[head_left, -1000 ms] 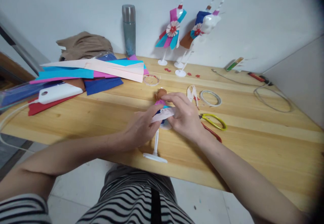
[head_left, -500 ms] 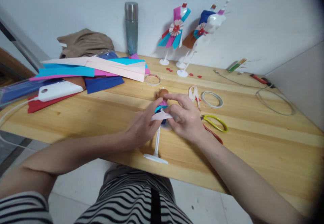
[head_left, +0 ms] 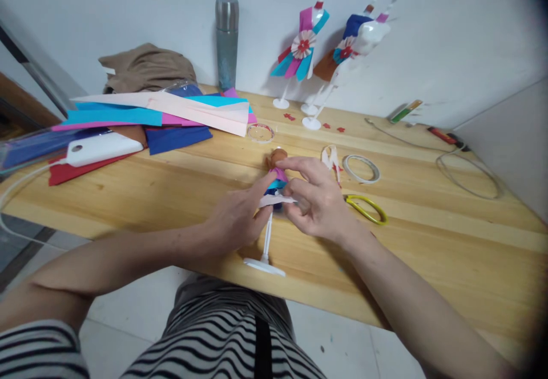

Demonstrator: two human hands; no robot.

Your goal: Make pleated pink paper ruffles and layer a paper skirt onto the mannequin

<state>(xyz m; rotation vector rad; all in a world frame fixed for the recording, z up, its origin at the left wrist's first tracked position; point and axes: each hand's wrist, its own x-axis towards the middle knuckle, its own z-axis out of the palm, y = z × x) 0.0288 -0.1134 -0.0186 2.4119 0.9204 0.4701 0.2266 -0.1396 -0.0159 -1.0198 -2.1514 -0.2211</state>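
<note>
In front of me a small mannequin [head_left: 278, 155] stands on a thin white stand [head_left: 267, 242], dressed in brown, magenta, turquoise and dark blue paper. A pale paper strip [head_left: 273, 200] lies across its lower part. Its left end is pinched between thumb and fingers of my left hand [head_left: 240, 213]. At the other end, my right hand [head_left: 314, 196] has its fingertips on the strip, with the index finger reaching to the brown top. My fingers hide part of the mannequin. Yellow-handled scissors or pliers [head_left: 368, 209] lie beside my right wrist, their other handle mostly covered.
Coloured paper sheets [head_left: 197, 113], a white power bank-like block [head_left: 105, 149] with a cable, and a brown cloth [head_left: 148, 68] lie left. A flask [head_left: 226, 45] and decorated mannequins [head_left: 303, 45] stand at the wall. Tape rolls [head_left: 362, 169] and folded pale strips [head_left: 330, 159] lie right.
The view has shifted slightly. My hands stay at the mannequin with the strip, which now looks flatter. My right forearm now covers the red handle beside the yellow one.
</note>
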